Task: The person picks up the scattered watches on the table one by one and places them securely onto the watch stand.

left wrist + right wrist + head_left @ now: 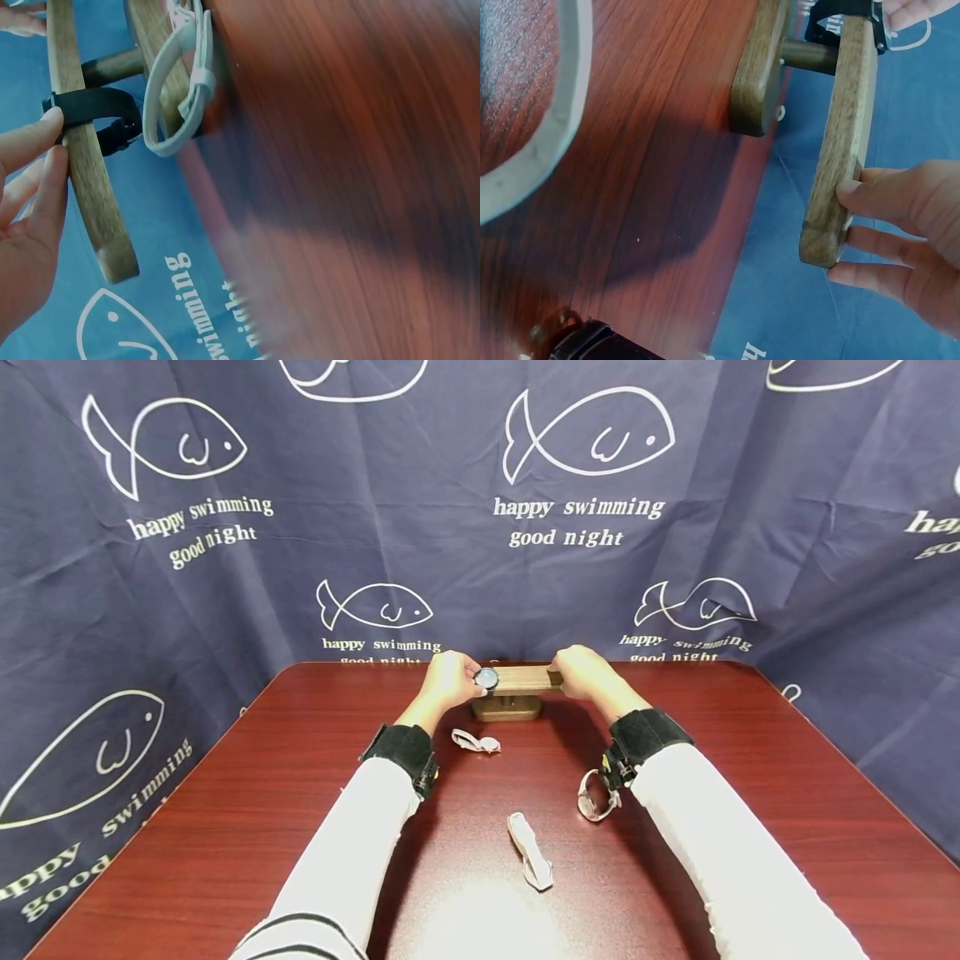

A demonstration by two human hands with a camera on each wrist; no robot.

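Steadying the wooden stand [517, 681] at the far edge of the worktop [300, 827], our right hand [583, 672] closes its grip on the crossbar's end so it cannot tip, while our left hand [448, 680] pinches the black-strapped watch [487, 677] looped over the bar.

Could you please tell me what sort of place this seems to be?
Probably a staged recording corner, not a shop: a dark red table curtained by navy fish-print cloth, with a wooden watch stand and loose watches.
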